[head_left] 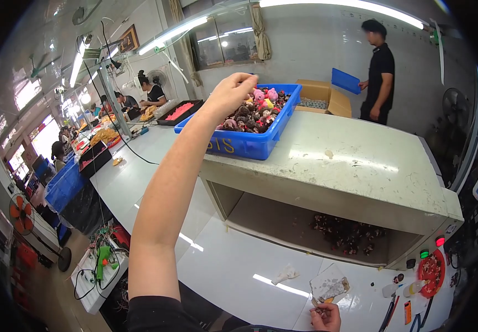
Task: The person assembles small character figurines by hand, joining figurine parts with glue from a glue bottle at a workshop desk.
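Note:
My left arm stretches far forward, and my left hand [233, 94] is over the left side of a blue plastic crate [275, 138]. Its fingers are bent and close together; whatever they pinch, if anything, I cannot make out. Small toy figures [258, 113], mostly dark brown with some pink and yellow ones, fill the crate, which stands on a cream metal housing. Low at the front, my right hand [330, 318] has its fingers closed round a small dark brown piece [321, 311]. Just beyond it lies a stained white pad [327, 285] on the white table.
The housing's long opening [305, 227] contains a heap of small dark pieces [347, 232]. A red dish [432, 274], bottles and tools are at right. A cardboard box [325, 97] stands behind the crate, near a person holding a blue tray [346, 81]. Others sit at left.

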### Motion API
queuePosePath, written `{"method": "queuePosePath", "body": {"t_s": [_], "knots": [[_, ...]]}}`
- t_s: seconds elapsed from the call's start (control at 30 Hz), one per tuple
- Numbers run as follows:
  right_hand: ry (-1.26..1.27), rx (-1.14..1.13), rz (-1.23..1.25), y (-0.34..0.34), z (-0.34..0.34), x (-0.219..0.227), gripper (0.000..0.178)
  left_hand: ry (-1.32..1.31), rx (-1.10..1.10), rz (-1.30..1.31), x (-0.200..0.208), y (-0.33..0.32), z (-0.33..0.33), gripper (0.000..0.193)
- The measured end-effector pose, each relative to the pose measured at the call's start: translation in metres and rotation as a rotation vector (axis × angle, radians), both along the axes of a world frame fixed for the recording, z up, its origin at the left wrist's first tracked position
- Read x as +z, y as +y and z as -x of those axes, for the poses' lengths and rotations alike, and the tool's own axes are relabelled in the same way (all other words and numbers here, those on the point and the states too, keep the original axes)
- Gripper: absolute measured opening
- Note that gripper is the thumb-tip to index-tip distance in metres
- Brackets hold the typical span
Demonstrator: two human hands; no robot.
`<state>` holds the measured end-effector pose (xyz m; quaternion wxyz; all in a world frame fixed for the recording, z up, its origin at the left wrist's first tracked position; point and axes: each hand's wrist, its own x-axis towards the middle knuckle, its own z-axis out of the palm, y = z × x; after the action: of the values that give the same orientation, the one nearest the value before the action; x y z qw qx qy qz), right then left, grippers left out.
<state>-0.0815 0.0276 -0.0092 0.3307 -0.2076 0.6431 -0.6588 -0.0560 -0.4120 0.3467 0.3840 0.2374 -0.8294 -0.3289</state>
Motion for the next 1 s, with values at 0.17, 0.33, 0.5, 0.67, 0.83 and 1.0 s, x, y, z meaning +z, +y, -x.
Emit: {"method": "queuePosePath", "body": {"t_s": [0.17,0.33,0.5,0.67,0.83,1.0], "knots": [[-0.038,0.021,0.050,0.002,0.003,-0.007,0.026,-0.280,0.305,0.263,-0.022,-0.044,-0.006,0.041],[-0.031,-0.006,0.037,0.000,0.001,0.001,0.026,-0.435,0.281,0.220,-0.029,-0.047,-0.002,0.041],[-0.047,-0.002,-0.018,0.000,0.000,0.008,0.026,-0.353,0.222,0.072,-0.027,-0.051,-0.006,0.040],[-0.058,0.018,0.026,0.003,0.003,0.000,0.026,0.130,-0.018,-0.373,-0.023,-0.044,-0.015,0.036],[-0.046,-0.022,0.008,-0.001,0.000,0.011,0.027,0.296,-0.239,-0.627,-0.020,-0.036,-0.022,0.034],[-0.046,-0.014,0.039,0.001,0.001,-0.008,0.029,0.406,-0.352,-0.721,-0.019,-0.039,-0.026,0.033]]}}
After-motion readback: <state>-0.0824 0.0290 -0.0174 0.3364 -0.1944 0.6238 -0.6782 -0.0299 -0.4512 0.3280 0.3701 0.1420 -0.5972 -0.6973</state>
